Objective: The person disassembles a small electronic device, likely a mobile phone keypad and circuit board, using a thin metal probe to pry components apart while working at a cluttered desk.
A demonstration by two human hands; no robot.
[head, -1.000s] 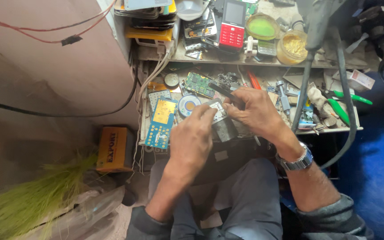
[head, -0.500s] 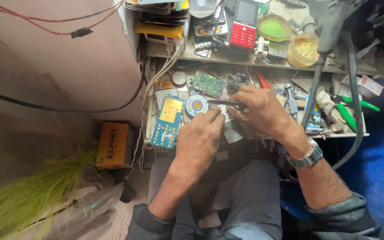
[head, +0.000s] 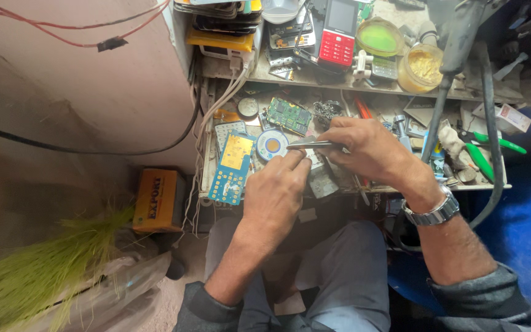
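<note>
Tweezers pinched in the right hand have swung toward the round disc on the counter, while the left hand, fingers curled beside it, has slid closer.

Circuit board lies left of spool (perhaps solder), phone behind.

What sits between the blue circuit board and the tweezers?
A round silver-and-blue disc lies between the blue board and the tweezers held by the right hand, in the head view.
</note>
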